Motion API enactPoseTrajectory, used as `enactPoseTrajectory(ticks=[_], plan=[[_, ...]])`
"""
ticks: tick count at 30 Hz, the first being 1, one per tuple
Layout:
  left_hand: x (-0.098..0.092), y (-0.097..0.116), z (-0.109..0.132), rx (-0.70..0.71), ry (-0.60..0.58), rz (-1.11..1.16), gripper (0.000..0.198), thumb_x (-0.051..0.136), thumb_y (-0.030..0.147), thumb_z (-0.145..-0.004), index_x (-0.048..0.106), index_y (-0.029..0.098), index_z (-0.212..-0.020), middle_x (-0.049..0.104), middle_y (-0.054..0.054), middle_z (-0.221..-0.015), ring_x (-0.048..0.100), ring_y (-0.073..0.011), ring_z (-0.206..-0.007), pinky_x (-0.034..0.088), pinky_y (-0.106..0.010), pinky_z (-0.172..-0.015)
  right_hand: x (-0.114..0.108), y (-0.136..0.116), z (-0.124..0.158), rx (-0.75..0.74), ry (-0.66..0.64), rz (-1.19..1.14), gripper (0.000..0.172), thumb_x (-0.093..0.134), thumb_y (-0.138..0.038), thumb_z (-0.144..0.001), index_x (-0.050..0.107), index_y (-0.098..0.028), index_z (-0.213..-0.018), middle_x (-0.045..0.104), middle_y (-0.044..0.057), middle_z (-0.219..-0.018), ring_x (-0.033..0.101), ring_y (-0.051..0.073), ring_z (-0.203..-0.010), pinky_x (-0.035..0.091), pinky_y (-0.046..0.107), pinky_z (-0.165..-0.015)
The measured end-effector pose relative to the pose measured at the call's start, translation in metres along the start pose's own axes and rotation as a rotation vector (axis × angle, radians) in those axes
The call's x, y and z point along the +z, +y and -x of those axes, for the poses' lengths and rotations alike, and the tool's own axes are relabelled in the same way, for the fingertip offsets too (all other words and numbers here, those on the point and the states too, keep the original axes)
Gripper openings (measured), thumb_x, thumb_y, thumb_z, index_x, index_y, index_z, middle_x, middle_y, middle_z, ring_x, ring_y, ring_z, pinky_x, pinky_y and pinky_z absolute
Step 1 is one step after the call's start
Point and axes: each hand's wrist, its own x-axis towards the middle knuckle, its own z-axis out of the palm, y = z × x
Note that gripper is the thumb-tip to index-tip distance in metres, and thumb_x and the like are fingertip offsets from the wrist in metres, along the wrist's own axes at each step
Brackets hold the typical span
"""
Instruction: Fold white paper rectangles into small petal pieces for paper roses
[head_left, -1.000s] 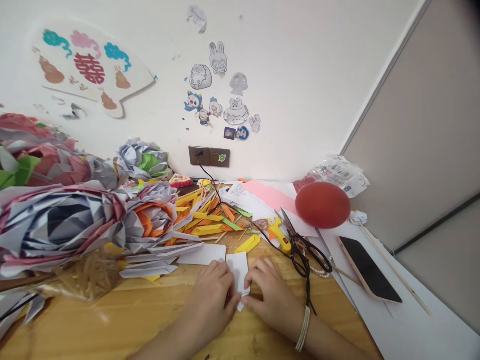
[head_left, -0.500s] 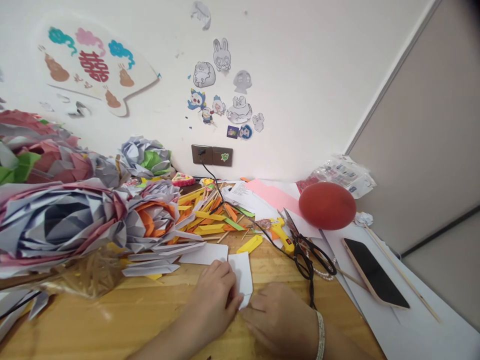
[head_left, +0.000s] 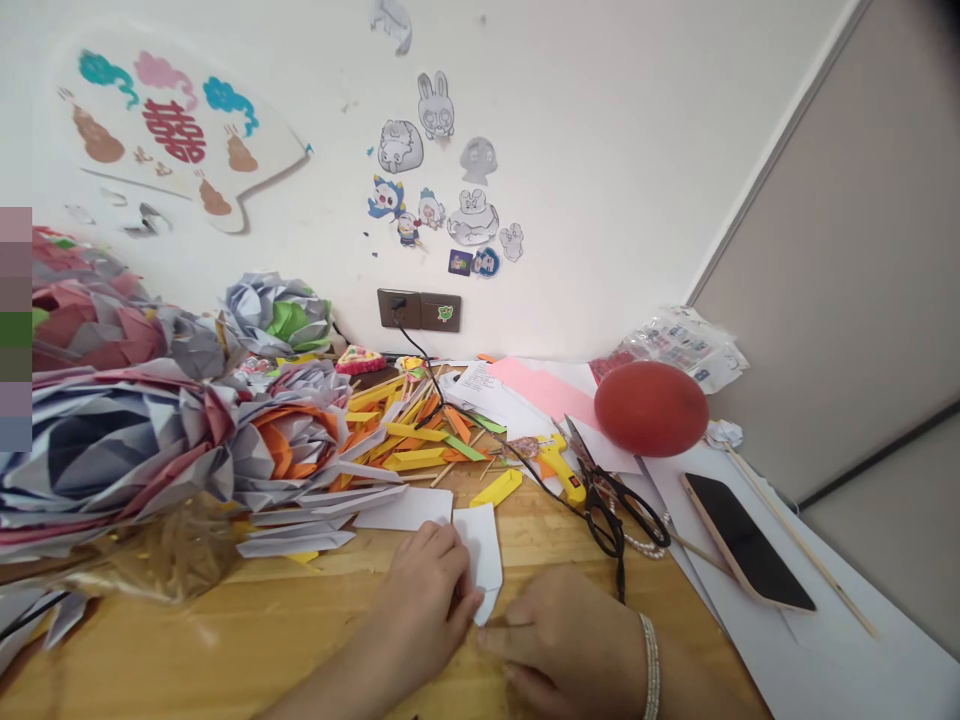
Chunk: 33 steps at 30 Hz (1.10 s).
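Observation:
A small white paper strip (head_left: 482, 548) lies on the wooden table, its lower end folded to a slanted corner. My left hand (head_left: 435, 585) rests on its left side, fingers curled and thumb pressing near the lower fold. At the bottom corner is my right hand (head_left: 555, 640), slightly blurred, a fingertip touching the paper and the other fingers bent under. What lies beneath its curled fingers is hidden. A beaded bracelet (head_left: 651, 665) circles the right wrist. Just beyond the left hand lies another white paper piece (head_left: 405, 508).
Large folded-paper flowers (head_left: 127, 450) crowd the left. Yellow and orange folded strips (head_left: 416, 435) are heaped behind the hands. To the right are a yellow glue gun (head_left: 562, 470), black scissors (head_left: 604, 510), a red balloon (head_left: 651, 408) and a phone (head_left: 750, 545) on white sheets (head_left: 847, 650).
My right hand has shifted slightly right and down, its index finger now straighter at the paper's corner. The left hand stays on the paper. The whole view has moved a little.

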Motion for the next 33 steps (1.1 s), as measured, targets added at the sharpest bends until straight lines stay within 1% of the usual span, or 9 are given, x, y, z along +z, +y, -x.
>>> enactPoseTrajectory(ticks=[6,12,15,18,22,27,29,31,33], plan=[[0.0,0.0,0.001,0.008,0.004,-0.002,0.009,0.053,0.02,-0.074,0.054,0.018,-0.066,0.054,-0.003,-0.079,0.045,-0.0205,-0.083,0.036,-0.035,-0.073,-0.003,0.007,-0.001,0.116,-0.039,0.102,0.019,0.046,-0.028,-0.081,0.056,-0.02,-0.095,0.065,0.001,-0.065,0.053,0.014,-0.05,0.022,0.025,-0.045],[0.0,0.0,0.001,0.013,0.019,-0.002,0.01,0.053,0.02,-0.074,0.054,0.018,-0.064,0.053,-0.003,-0.079,0.045,-0.02,-0.081,0.037,-0.035,-0.073,-0.002,0.009,-0.001,0.134,0.059,0.182,0.018,0.042,-0.016,-0.082,0.056,-0.015,-0.07,0.061,0.004,-0.058,0.05,0.015,-0.048,0.023,0.027,-0.045],[0.001,-0.001,0.001,0.013,0.028,0.0,0.008,0.054,0.02,-0.074,0.054,0.018,-0.066,0.054,-0.003,-0.08,0.045,-0.0201,-0.082,0.036,-0.034,-0.074,-0.003,0.002,-0.003,0.07,0.096,0.105,0.014,0.045,-0.023,-0.082,0.057,-0.016,-0.082,0.062,0.002,-0.063,0.05,0.015,-0.049,0.023,0.026,-0.046],[0.0,0.0,0.002,-0.016,0.028,0.003,0.009,0.057,0.022,-0.072,0.054,0.018,-0.064,0.054,-0.003,-0.079,0.045,-0.0203,-0.082,0.036,-0.034,-0.072,-0.002,-0.004,-0.005,0.045,0.028,0.056,0.019,0.049,-0.029,-0.078,0.056,-0.017,-0.092,0.063,0.0,-0.065,0.049,0.013,-0.048,0.022,0.025,-0.045],[-0.004,-0.003,-0.001,-0.051,0.03,-0.026,0.013,0.06,0.026,-0.069,0.053,0.019,-0.063,0.053,-0.002,-0.078,0.046,-0.0203,-0.081,0.035,-0.033,-0.071,0.003,-0.005,-0.005,0.051,-0.019,0.047,0.02,0.048,-0.027,-0.078,0.055,-0.017,-0.093,0.062,-0.001,-0.063,0.048,0.012,-0.047,0.019,0.025,-0.044],[-0.008,-0.017,-0.007,-0.11,0.117,-0.145,0.019,0.05,0.028,-0.078,0.052,0.018,-0.063,0.055,-0.004,-0.073,0.048,-0.0207,-0.075,0.038,-0.033,-0.067,0.008,-0.001,-0.003,0.03,0.016,0.044,0.016,0.044,-0.025,-0.08,0.057,-0.019,-0.088,0.061,-0.002,-0.06,0.047,0.011,-0.046,0.017,0.026,-0.044],[-0.01,-0.022,-0.009,-0.082,0.155,-0.146,0.017,0.046,0.026,-0.081,0.055,0.017,-0.069,0.058,-0.005,-0.078,0.05,-0.021,-0.078,0.041,-0.034,-0.069,0.007,0.001,-0.002,0.024,0.034,0.032,0.017,0.041,-0.025,-0.082,0.058,-0.021,-0.085,0.061,-0.003,-0.059,0.047,0.011,-0.045,0.017,0.026,-0.044],[-0.009,-0.027,-0.01,0.013,0.187,-0.114,0.017,0.042,0.02,-0.083,0.058,0.017,-0.09,0.06,-0.008,-0.096,0.051,-0.0219,-0.091,0.042,-0.036,-0.078,0.002,0.003,0.0,0.026,0.034,0.012,0.019,0.041,-0.024,-0.083,0.059,-0.021,-0.078,0.062,-0.003,-0.059,0.049,0.01,-0.048,0.019,0.026,-0.044],[-0.006,-0.03,-0.01,0.145,0.197,-0.109,0.033,0.039,0.012,-0.083,0.052,0.022,-0.112,0.054,-0.007,-0.118,0.045,-0.023,-0.108,0.04,-0.04,-0.089,-0.005,0.006,0.002,0.04,0.013,-0.01,0.021,0.042,-0.025,-0.083,0.059,-0.022,-0.072,0.063,-0.003,-0.062,0.051,0.01,-0.051,0.021,0.024,-0.046]])
